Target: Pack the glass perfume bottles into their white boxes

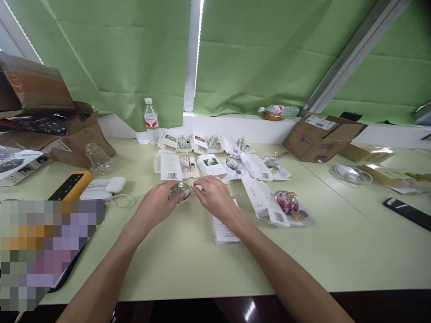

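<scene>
Left hand [159,202] has its fingers round a glass bottle [176,191], well back from the bench's [161,269] front edge! Right hand [215,196] close beside, fingers bent, grip unclear.

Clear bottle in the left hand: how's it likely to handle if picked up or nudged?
The clear bottle looks like glass, so probably fragile if dropped. Its shiny surface suggests it could be slippery for the left hand. With that rounded body, it might rock if nudged on its side.
</scene>
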A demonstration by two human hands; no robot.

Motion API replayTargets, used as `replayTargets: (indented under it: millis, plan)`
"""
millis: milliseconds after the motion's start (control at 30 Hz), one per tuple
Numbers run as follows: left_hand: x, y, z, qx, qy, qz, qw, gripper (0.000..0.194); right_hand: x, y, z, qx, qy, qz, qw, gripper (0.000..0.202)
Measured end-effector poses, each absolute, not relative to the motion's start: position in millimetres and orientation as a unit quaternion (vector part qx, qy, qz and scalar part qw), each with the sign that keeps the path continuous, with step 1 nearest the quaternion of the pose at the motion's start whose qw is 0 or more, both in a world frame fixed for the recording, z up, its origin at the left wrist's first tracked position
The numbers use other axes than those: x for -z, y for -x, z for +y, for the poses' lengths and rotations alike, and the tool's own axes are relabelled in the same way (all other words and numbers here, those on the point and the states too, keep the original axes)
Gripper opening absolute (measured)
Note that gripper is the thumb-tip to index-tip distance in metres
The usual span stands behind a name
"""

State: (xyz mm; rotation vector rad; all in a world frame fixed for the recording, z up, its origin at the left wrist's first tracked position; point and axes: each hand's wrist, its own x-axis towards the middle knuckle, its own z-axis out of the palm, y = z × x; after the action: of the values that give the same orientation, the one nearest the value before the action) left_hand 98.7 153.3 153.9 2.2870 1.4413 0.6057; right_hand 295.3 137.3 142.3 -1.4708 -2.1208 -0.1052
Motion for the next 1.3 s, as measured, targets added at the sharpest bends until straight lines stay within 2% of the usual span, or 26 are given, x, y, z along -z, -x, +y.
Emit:
replayTargets:
  millis: [233,567,1300]
  plan:
    - [-158.2,-101.8,149.6,-0.223,-0.821,0.469,0.238,0.028,-145.9,-294.5,133.6,0.034,0.545,-0.771,0.326,0.019]
    - [-161.6,-107.5,146.2,-0.233,-0.808,0.460,0.285,0.034,-147.6,-291.1,130.1,0.026,0.529,-0.775,0.345,0.020]
    - [-156.0,-108.0,147.8,-0.235,-0.816,0.448,0.281,0.033,-146.8,-292.9,130.3,0.033,0.501,-0.786,0.361,0.023]
